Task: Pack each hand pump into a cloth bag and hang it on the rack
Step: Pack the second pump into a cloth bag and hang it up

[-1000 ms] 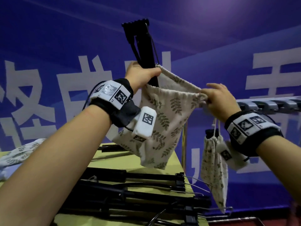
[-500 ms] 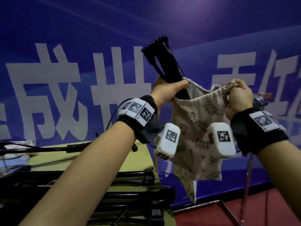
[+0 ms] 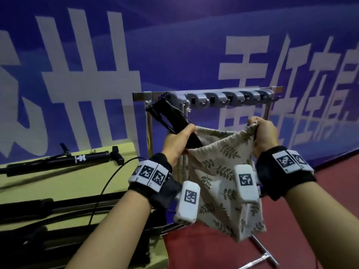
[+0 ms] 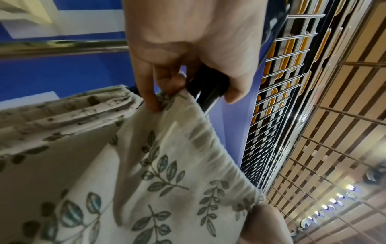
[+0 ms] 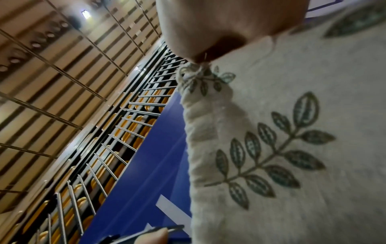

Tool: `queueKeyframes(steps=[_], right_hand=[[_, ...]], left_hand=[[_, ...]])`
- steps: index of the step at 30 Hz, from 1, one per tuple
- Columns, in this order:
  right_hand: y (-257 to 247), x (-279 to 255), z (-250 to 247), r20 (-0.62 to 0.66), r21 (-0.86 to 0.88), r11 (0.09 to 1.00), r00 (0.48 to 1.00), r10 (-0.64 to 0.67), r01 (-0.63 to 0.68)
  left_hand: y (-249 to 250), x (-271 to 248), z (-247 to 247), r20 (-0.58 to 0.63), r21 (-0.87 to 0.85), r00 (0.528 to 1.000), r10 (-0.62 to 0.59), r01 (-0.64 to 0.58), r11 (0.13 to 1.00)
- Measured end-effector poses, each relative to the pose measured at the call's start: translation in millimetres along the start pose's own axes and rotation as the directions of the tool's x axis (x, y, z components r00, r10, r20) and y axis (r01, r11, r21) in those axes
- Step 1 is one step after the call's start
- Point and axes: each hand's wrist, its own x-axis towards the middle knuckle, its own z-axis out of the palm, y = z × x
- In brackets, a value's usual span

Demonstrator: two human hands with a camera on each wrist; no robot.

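A: Where is the hand pump [image 3: 175, 121]?

B: Half inside the cloth bag [image 3: 223, 171], its top sticking out, just before the rack [image 3: 223, 98]. The left hand [image 3: 177, 143] is curled round the pump and pinches the rim; the right hand [image 3: 264, 133] pinches the opposite rim.

A: The risk?

B: I judge the pump may catch on the rack's clips, or tip out if the rim slips, before the bag is hung.

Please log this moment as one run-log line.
left hand: grips hand pump and bag rim | right hand: pinches cloth bag | rack: ahead
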Motion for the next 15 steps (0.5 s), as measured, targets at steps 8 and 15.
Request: queueKeyframes(steps=[8,15], right_hand=[[41,-1,1,0.024,-0.095,0.995,0.999,0.028,-0.025],[37,-15,19,0.225,0.056,0.997,0.973,-0.056,0.044]], left_hand=[[-35,5,-3,-0.030,0.210,0.998,0.054,-0.047,0.977],[-50,4,-10,0.202,0.453,0.977,-0.067,-0.032,0.891]])
